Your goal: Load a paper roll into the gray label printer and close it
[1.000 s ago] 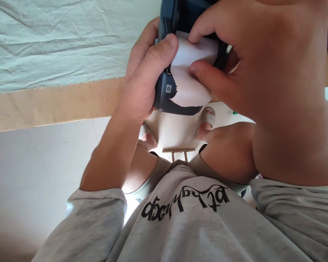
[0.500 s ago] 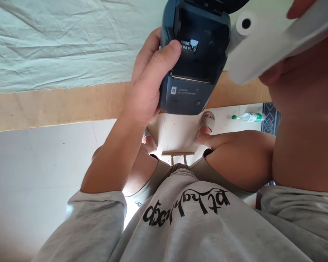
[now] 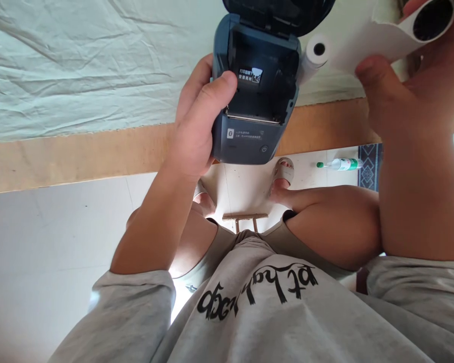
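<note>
My left hand (image 3: pixel 199 116) is closed round the side of a dark blue label printer (image 3: pixel 245 143), its thumb over the rim. The printer's black lid (image 3: pixel 283 15) is swung up, and the bare compartment inside shows a small printed sticker (image 3: pixel 250 75). At the upper right, my right hand (image 3: pixel 404 96) grips a white paper roll (image 3: pixel 397 43) with a wide dark core, its thumb pressed on the paper. A loose sheet end hangs from that roll toward the left. Just right of the printer stands a thinner white paper roll (image 3: pixel 312 58) with a small dark core.
A pale green cloth (image 3: pixel 79 65) covers the table, with a wooden edge (image 3: pixel 79 156) along its front. Beneath, a plastic bottle (image 3: pixel 342 164) lies on the tiled floor by a dark patterned mat (image 3: pixel 369 166). A wooden stool part (image 3: pixel 245 217) shows between my legs.
The paper roll in my right hand has turned so its open core faces me, and that hand has moved up and right. The printer has shifted slightly left and down in the view.
</note>
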The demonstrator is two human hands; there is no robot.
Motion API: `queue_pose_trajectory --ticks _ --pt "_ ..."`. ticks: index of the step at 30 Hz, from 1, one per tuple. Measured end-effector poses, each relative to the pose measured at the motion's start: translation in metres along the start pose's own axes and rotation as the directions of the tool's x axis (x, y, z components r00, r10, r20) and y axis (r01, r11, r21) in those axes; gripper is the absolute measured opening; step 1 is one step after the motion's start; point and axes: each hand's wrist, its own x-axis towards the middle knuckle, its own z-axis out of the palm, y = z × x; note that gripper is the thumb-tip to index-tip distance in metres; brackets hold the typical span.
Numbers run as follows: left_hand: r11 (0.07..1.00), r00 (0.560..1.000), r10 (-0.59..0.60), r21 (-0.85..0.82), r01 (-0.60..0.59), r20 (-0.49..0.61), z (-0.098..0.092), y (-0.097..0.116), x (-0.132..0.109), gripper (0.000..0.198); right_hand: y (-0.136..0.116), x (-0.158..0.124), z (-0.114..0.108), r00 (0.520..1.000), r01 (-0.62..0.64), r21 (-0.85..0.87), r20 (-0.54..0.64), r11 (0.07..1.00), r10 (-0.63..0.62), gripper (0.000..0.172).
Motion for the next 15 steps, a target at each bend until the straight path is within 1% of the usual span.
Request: queue_pose_trajectory --ticks 1,2,5,7,10,12,14,15 --pt "1.000 1.000 0.005 -0.002 -0.005 0.004 0.000 0.000 0.000 0.018 0.001 0.001 0.001 0.997 0.076 -0.048 0.001 0.996 -0.076 0.047" --pt "1.000 1.000 0.015 -0.006 -0.015 0.012 0.001 0.000 0.000 0.018 0.004 0.002 0.002 0.992 0.123 -0.071 0.007 0.990 -0.123 0.053" --pt "0.999 0.999 0.040 -0.014 -0.040 0.029 0.001 -0.002 0.002 0.017 0.019 0.004 0.005 0.991 0.133 -0.086 0.020 0.987 -0.132 0.074" --pt "0.999 0.998 0.048 -0.017 -0.047 0.030 0.000 -0.003 0.003 0.016 0.024 0.004 0.005 0.993 0.114 -0.124 0.049 0.986 -0.109 0.081" --pt "0.998 0.998 0.062 -0.017 -0.062 0.032 -0.003 -0.005 0.004 0.020 0.017 0.002 0.003 0.992 0.059 -0.244 0.123 0.968 -0.029 0.074" --pt "0.998 0.996 0.060 -0.012 -0.060 0.061 -0.005 -0.005 0.004 0.024 0.008 0.001 0.002 0.987 0.017 -0.335 0.159 0.942 0.039 0.069" --pt "0.998 0.996 0.054 -0.014 -0.053 0.075 -0.005 -0.005 0.004 0.023 0.002 0.001 0.002 0.982 0.004 -0.348 0.177 0.937 0.061 0.066" --pt "0.999 0.997 0.046 -0.017 -0.045 0.064 -0.004 -0.004 0.003 0.020 0.000 0.002 0.002 0.980 0.023 -0.317 0.193 0.948 0.041 0.066"
